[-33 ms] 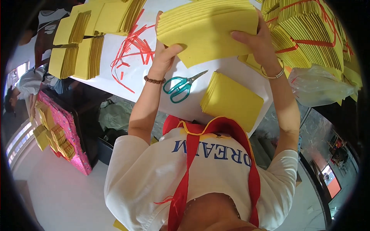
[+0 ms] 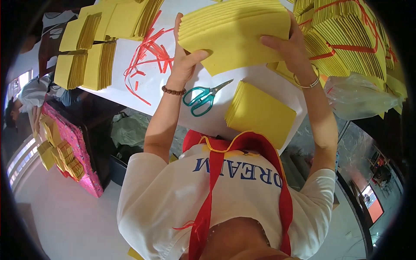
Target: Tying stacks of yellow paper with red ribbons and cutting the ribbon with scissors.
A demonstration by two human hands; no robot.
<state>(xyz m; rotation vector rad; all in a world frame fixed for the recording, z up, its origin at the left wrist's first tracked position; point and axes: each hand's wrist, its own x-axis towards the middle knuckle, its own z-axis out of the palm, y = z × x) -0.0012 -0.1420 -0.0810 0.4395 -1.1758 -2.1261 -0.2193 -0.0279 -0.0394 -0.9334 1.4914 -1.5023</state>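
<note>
Between my two hands, over the table, is a thick stack of yellow paper sheets [image 2: 236, 43], fanned so that its far edges show in steps. My left hand [image 2: 187, 58] grips its left side, the thumb lying on the top sheet. On the right side my right hand [image 2: 288, 47] clasps it the same way, fingers hidden behind. Teal-handled scissors [image 2: 203, 99] lie on the table below the stack, blades slightly parted. To their right a smaller yellow stack [image 2: 264, 113] rests near the table's front edge.
Red plastic strips [image 2: 151, 52] are scattered left of my hands. More yellow stacks [image 2: 99, 65] stand at the far left, and bundles tied with red strip [image 2: 346, 39] are piled at right. A clear plastic bag [image 2: 359, 96] sits by them. Another person [image 2: 32, 97] is at the left.
</note>
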